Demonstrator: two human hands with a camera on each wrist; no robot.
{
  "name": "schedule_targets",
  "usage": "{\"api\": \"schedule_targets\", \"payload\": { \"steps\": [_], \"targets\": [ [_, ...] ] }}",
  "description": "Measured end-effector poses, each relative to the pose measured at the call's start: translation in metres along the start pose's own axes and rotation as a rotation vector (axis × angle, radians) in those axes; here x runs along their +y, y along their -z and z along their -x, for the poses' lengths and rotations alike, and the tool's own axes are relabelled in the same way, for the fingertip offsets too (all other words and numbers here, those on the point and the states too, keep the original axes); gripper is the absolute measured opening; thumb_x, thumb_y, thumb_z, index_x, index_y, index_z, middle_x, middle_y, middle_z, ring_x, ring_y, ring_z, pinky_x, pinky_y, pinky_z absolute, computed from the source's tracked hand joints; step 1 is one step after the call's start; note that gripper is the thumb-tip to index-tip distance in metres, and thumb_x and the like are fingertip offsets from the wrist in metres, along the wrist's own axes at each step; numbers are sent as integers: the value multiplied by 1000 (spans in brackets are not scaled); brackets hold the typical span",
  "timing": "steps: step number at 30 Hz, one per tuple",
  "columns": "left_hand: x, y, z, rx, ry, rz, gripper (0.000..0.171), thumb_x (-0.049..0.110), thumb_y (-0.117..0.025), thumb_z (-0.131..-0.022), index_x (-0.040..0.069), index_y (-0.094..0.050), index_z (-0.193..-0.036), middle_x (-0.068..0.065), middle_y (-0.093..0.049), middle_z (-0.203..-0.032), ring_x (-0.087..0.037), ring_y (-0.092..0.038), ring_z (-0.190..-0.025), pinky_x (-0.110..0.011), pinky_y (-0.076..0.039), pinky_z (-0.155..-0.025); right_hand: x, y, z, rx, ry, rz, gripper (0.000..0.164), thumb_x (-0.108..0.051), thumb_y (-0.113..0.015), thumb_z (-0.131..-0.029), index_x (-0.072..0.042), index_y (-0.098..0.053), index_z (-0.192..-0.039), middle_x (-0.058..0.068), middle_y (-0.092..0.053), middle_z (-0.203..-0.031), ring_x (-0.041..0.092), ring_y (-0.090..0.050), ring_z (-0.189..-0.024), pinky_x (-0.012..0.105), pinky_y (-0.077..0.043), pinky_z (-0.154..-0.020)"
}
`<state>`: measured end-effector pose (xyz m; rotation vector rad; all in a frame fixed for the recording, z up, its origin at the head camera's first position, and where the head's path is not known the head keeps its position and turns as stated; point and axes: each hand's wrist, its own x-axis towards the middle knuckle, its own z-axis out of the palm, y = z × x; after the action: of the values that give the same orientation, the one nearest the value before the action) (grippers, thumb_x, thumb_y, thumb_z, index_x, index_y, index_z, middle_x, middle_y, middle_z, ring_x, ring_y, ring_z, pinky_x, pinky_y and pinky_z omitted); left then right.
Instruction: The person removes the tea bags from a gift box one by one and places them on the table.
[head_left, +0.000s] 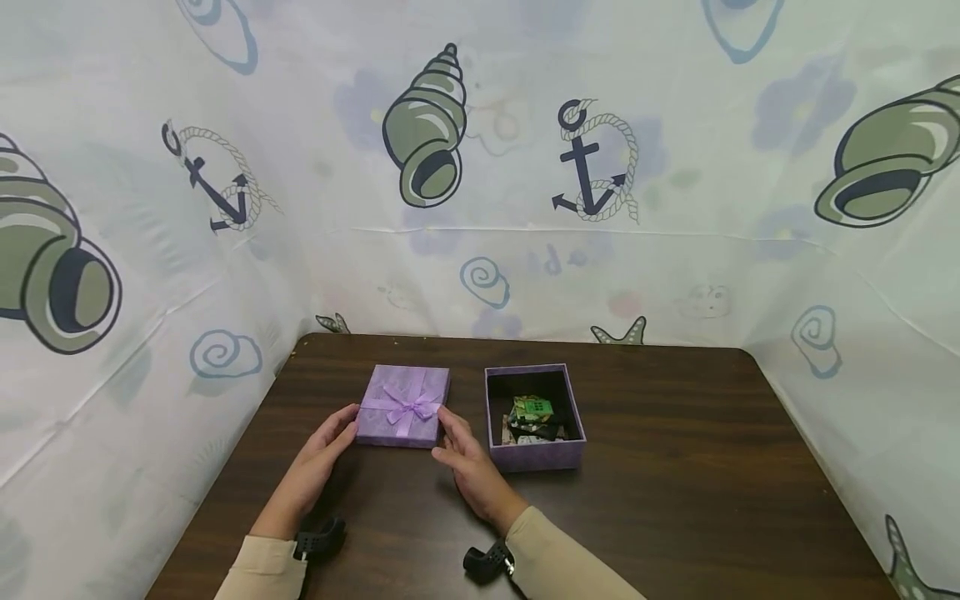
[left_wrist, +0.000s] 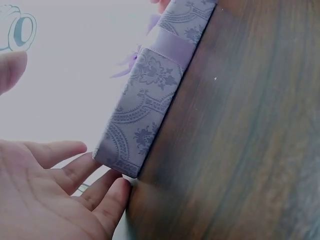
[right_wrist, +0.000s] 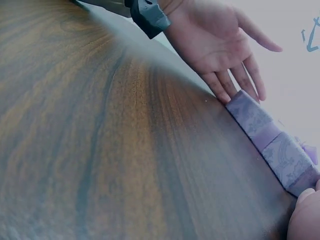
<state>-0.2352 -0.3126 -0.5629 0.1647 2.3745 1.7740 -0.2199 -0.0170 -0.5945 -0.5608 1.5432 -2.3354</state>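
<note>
A square purple lid (head_left: 402,406) tied with a lilac ribbon bow lies flat on the table, in front of me. My left hand (head_left: 321,462) is at its left side, fingers extended and fingertips touching the near-left corner, as the left wrist view of the lid's patterned edge (left_wrist: 142,107) also shows. On the opposite side my right hand (head_left: 474,467) touches the right edge with extended fingers; only a blurred part of it enters the right wrist view. To the right stands a matching purple box (head_left: 540,456), uncovered, with small green and dark packets (head_left: 532,410) inside.
The dark wooden table (head_left: 675,500) extends around both items, with rounded far corners. A pale curtain (head_left: 525,275) printed with shells and anchors surrounds it on the back and sides. Black straps (head_left: 321,540) sit on both wrists.
</note>
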Motion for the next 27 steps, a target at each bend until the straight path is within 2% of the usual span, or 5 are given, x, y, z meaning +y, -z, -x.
{"api": "schedule_targets", "payload": {
  "steps": [1, 3, 7, 13, 27],
  "targets": [
    [0, 0, 0, 1, -2, 1, 66, 34, -50, -117, 2, -28, -170, -23, -27, -178, -40, -21, -167, -8, -29, -114, 0, 0, 0, -4, 1, -5, 78, -2, -54, -108, 3, -12, -173, 18, -2, -182, 32, 4, -171, 55, 5, -137],
    [1, 0, 1, 3, -7, 9, 65, 33, -50, -118, 1, -28, -170, -23, -27, -178, -41, -21, -167, -1, -28, -105, 1, 0, 0, -12, -1, -11, 79, -3, -55, -108, 3, -12, -174, 18, -2, -183, 31, 4, -172, 55, 4, -137],
    [-1, 0, 0, 14, -17, 27, 65, 31, -51, -117, -1, -28, -170, -25, -28, -177, -43, -23, -165, 0, -29, -103, 3, 1, -1, -16, 0, -11, 79, -4, -55, -108, 2, -11, -174, 17, -1, -183, 30, 4, -171, 54, 5, -137],
    [-3, -3, -2, 33, -25, 40, 63, 29, -52, -117, 1, -30, -169, -24, -30, -177, -41, -24, -165, -1, -29, -103, 2, 2, -1, -16, 21, -6, 76, 1, -52, -107, 5, -13, -173, 18, -1, -183, 32, 6, -171, 56, 7, -136],
    [-4, -7, -2, 95, -76, 55, 60, 29, -55, -116, -1, -35, -164, -25, -37, -172, -41, -30, -161, 0, -32, -105, 6, 2, 1, -46, 70, 48, 77, -1, -58, -106, 5, -19, -172, 18, -2, -183, 32, 4, -171, 58, 6, -136]
  ]
}}
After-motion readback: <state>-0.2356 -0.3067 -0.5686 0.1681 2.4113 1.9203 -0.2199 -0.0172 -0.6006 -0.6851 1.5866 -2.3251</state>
